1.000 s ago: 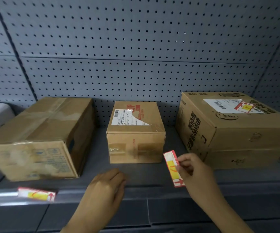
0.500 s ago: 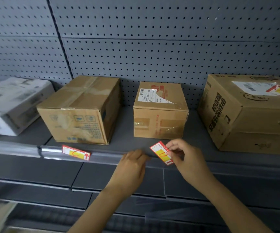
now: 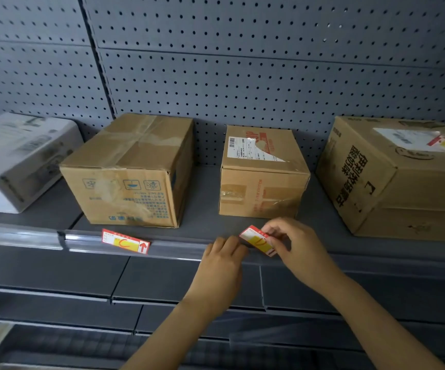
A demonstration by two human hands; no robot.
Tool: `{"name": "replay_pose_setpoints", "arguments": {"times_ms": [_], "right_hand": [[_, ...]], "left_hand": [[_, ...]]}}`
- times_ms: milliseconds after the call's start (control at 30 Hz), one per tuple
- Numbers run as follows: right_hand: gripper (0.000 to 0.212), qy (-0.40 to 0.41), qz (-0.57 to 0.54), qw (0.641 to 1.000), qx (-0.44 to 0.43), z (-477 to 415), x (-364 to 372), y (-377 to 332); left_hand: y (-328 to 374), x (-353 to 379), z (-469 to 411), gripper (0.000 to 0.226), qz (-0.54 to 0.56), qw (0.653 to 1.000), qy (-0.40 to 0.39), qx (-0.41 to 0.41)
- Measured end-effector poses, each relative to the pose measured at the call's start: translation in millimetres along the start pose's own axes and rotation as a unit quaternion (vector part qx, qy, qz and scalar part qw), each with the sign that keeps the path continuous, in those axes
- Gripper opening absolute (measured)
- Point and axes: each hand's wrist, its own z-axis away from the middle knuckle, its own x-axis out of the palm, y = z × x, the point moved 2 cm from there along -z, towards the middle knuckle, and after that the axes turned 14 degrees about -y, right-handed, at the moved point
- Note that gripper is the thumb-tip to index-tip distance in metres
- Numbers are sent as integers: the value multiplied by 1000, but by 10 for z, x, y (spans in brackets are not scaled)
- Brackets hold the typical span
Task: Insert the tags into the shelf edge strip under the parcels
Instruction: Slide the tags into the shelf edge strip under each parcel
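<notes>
1. Now the right hand [image 3: 301, 244] pinches a tag [image 3: 256, 239], tilted, at the shelf edge strip [image 3: 176, 247] under the small parcel [image 3: 261, 188].
2. The left hand [image 3: 221, 263] rests on the strip, fingers together, nearly straight.
3. Next, I judge: level the tag, slide it in.

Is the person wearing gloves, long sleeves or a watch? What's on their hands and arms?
No gloves. The left hand and the right hand are both bare, with no rings that show. The left forearm and the right forearm are bare too, right down to the bottom edge of the picture: no sleeve, watch or bracelet is in view.
</notes>
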Motion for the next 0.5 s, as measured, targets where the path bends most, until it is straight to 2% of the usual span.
{"name": "replay_pose_setpoints", "arguments": {"times_ms": [400,500], "right_hand": [[23,-49,66,997,3,-22,94,-7],[19,-52,96,994,1,-23,77,-37]], "left_hand": [[65,14,174,49,6,1000,8,0],[38,22,143,46,-22,1000,11,11]]}}
